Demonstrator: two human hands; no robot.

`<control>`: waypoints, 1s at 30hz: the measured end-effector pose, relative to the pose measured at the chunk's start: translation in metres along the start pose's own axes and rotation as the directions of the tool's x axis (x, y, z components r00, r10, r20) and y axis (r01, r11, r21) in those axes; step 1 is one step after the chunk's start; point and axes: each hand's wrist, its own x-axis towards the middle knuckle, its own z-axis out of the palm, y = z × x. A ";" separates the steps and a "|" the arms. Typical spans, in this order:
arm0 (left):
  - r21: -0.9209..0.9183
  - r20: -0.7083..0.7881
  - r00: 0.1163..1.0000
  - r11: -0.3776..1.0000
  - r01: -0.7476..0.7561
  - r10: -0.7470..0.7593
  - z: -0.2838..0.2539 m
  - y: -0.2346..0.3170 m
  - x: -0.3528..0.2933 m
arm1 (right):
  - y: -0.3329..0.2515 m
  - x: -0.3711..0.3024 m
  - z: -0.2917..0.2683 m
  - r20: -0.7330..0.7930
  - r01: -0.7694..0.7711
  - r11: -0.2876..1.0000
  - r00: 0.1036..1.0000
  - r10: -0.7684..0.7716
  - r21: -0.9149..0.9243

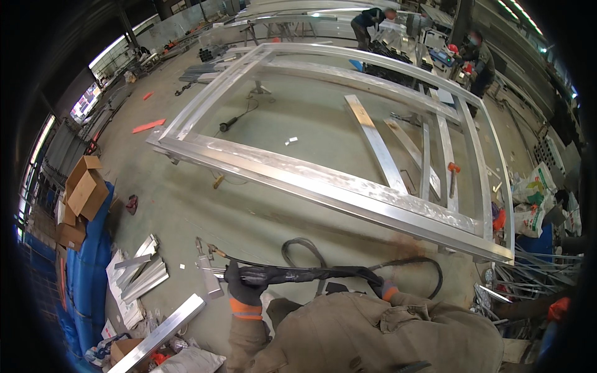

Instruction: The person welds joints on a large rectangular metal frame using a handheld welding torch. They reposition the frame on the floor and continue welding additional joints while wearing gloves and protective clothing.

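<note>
The left hand [245,283] has a dark glove with an orange cuff. It is closed around the left part of a long black tool [298,273]. The tool is up in front of the person's body, lying nearly flat from left to right. At its left end is a small flat metal plate [210,278]. The right hand [377,285], in a dark glove too, is at the tool's right end. It is too dark there to tell if its fingers are closed. The 2 hands are well apart.

A black hose [441,276] loops near the right hand. Past the tool is a big silver frame [323,180], raised above the green floor [168,205]. An orange hammer [453,168] rests on the right part of the frame. On the left are brown boxes [87,189], a blue roll [92,248] and some metal strips [143,273]. A silver bar [165,331] is at the lower left. Farther back are 2 other people, 1 bent over [369,26] and 1 in a mask [481,65].
</note>
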 end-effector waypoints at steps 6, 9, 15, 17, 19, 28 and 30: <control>-0.072 -0.031 0.999 0.997 -0.018 0.016 -0.078 0.093 0.071 | -0.108 -0.023 0.010 0.135 -0.109 0.966 0.980 0.143 -0.233; -0.135 -0.111 0.991 0.989 0.061 -0.077 -0.123 0.160 0.097 | -0.191 -0.047 0.025 0.120 -0.107 0.955 0.982 0.145 -0.278; -0.189 -0.132 0.991 0.982 0.001 -0.026 -0.212 0.259 0.160 | -0.332 -0.050 0.056 0.158 -0.069 0.929 0.978 0.134 -0.363; -0.238 -0.075 0.997 0.971 -0.015 -0.003 -0.243 0.282 0.185 | -0.372 -0.034 0.063 0.220 -0.024 0.909 0.967 0.126 -0.415; -0.241 -0.085 0.996 0.970 0.000 -0.021 -0.271 0.301 0.207 | -0.412 -0.018 0.069 0.291 -0.006 0.900 0.945 0.148 -0.436; 0.227 -0.293 0.871 0.913 -0.338 0.395 -0.366 0.373 0.326 | -0.605 0.137 0.115 0.552 0.103 0.931 0.825 0.117 -0.351; 0.257 -0.193 0.875 0.883 -0.392 0.444 -0.380 0.398 0.361 | -0.646 0.173 0.138 0.530 0.133 0.941 0.846 0.056 -0.312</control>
